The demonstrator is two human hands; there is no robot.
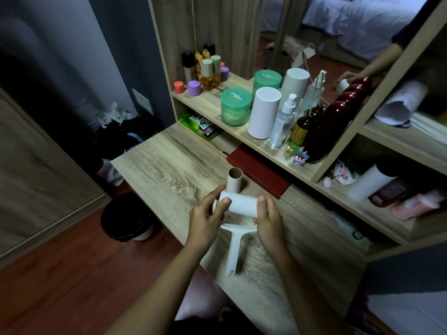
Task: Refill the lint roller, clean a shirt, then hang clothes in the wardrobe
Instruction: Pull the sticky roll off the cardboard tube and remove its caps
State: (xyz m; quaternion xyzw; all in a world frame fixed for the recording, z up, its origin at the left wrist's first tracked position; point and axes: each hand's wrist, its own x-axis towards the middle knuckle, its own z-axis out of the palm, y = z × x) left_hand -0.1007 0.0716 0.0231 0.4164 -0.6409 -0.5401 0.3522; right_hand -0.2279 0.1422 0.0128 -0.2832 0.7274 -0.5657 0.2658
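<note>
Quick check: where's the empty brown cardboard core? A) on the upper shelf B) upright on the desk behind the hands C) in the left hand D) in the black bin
B: the cardboard core stands upright on the desk, just behind the white roll that the left hand and right hand grip.

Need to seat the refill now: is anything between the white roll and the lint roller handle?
Nothing visible does. The left hand and right hand hold the white refill roll just above the fork of the lint roller handle. The empty cardboard core stands upright on the desk behind the roll, off that path.
</note>
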